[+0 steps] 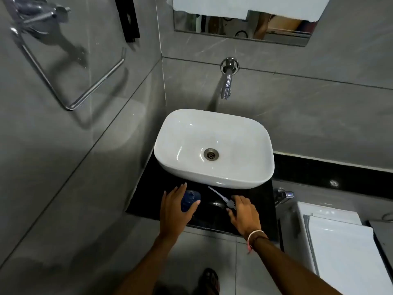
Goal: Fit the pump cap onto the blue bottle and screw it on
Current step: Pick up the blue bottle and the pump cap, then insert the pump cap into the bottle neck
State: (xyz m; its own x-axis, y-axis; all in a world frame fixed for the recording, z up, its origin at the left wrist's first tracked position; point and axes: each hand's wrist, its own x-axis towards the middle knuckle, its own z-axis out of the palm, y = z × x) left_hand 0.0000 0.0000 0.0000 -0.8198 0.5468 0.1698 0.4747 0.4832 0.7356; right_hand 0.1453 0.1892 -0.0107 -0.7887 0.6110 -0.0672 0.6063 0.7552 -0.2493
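Observation:
A small blue bottle point(190, 200) stands upright on the black counter point(148, 196) in front of the sink, its round mouth open and uncapped. My left hand point(175, 207) curls around its left side, thumb on the front and fingers reaching past it. The pump cap point(230, 203) lies flat on the counter to the right, and its long clear dip tube point(215, 193) points up-left toward the sink. My right hand point(243, 213) rests over the cap's head with fingers spread; whether it grips the cap is hidden under the fingers.
A white basin point(251, 179) sits on the counter just behind the bottle and cap, under a chrome wall tap point(227, 86). A chrome towel ring point(80, 99) hangs on the left wall. A toilet lid point(344, 248) and a small valve point(285, 194) lie to the right.

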